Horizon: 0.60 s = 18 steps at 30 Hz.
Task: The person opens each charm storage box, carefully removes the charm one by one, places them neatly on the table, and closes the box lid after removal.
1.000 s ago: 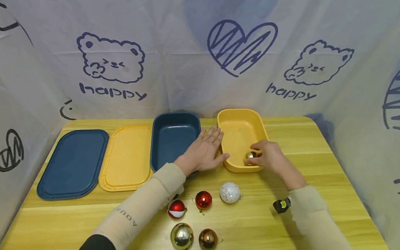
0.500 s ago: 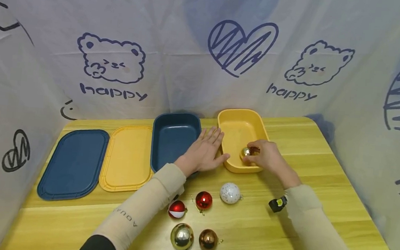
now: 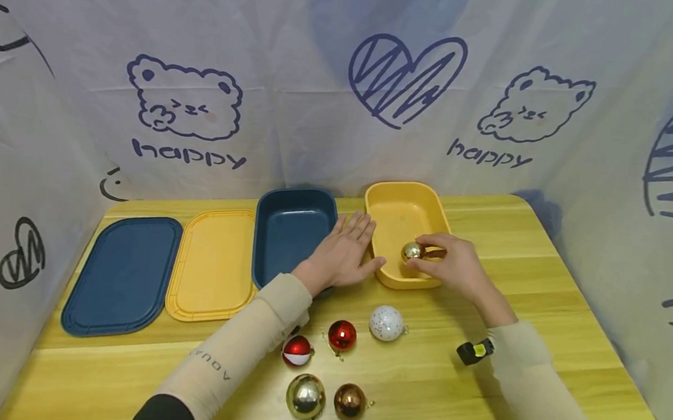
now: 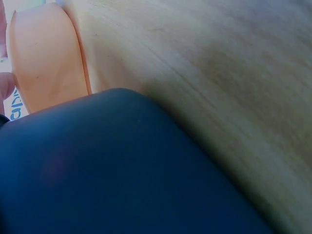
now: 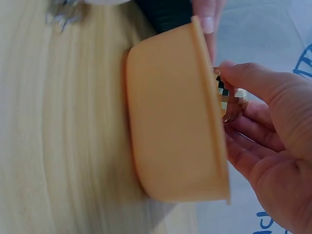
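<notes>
My right hand (image 3: 454,264) pinches a gold faceted bauble (image 3: 413,252) between thumb and fingers, over the near right part of the yellow box (image 3: 396,284). In the right wrist view, the box wall hides part of the gold bauble (image 5: 234,101), which shows just past the rim between thumb and fingers. Straight-fingered, my left hand (image 3: 341,254) lies between the two boxes, its fingertips and thumb at the yellow box's left rim. It overlaps the right side of the dark blue box (image 3: 298,197), whose wall fills the lower left wrist view.
In front of the boxes lie several baubles: a white speckled one (image 3: 386,324), a red one (image 3: 342,336), a red-and-white one (image 3: 297,350), a large gold one (image 3: 305,397) and a brown one (image 3: 350,402). Blue (image 3: 123,278) and yellow lids (image 3: 214,266) lie left.
My right hand has shifted the gold bauble slightly left and away from the near rim, still gripping it. The left hand stays in place.
</notes>
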Each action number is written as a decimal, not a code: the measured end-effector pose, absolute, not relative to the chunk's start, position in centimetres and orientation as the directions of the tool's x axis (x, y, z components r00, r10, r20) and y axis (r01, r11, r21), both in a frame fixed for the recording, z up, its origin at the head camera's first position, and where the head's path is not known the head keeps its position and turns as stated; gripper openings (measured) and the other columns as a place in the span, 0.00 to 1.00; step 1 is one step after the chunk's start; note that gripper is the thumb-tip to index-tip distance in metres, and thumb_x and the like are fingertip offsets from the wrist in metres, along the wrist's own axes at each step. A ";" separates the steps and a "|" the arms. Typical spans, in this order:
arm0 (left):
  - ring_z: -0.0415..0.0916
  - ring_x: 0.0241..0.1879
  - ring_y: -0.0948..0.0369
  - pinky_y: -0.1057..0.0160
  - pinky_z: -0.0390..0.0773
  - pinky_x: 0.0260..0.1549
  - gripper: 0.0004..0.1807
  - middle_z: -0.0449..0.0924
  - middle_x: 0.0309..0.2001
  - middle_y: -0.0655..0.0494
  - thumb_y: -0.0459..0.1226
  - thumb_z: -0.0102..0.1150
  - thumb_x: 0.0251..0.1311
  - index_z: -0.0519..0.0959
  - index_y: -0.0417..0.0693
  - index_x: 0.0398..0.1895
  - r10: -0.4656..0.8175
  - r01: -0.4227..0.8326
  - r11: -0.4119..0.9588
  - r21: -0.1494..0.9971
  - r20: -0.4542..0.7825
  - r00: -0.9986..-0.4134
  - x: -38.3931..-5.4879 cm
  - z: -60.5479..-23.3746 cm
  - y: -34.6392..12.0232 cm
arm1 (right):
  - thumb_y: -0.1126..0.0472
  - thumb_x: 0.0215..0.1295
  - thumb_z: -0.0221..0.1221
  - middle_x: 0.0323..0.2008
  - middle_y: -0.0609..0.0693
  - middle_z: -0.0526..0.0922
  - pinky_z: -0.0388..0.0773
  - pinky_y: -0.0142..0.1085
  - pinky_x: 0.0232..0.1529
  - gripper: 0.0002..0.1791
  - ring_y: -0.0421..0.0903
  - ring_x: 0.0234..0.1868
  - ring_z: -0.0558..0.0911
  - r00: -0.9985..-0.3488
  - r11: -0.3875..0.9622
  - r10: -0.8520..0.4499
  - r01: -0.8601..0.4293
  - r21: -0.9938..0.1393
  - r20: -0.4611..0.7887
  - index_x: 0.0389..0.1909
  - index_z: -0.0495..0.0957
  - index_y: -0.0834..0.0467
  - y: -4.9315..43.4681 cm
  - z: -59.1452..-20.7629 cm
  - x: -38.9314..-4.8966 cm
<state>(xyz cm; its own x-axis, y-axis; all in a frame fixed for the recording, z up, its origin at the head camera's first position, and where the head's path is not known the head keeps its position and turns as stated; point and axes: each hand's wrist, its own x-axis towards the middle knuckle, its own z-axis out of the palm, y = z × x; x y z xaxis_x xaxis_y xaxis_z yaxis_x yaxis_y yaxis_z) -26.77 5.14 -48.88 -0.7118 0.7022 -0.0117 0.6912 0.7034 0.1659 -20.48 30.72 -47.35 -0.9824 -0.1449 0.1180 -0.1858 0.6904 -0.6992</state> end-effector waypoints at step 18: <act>0.40 0.86 0.45 0.43 0.42 0.84 0.48 0.45 0.86 0.40 0.65 0.34 0.80 0.48 0.38 0.85 0.704 0.694 0.701 0.163 -0.002 -0.710 -26.7 -49.1 5.1 | 0.60 0.61 0.77 0.57 0.57 0.85 0.85 0.44 0.58 0.24 0.55 0.55 0.87 -0.976 0.520 -0.141 -0.216 -0.827 0.166 0.57 0.85 0.61 30.4 -45.2 -16.2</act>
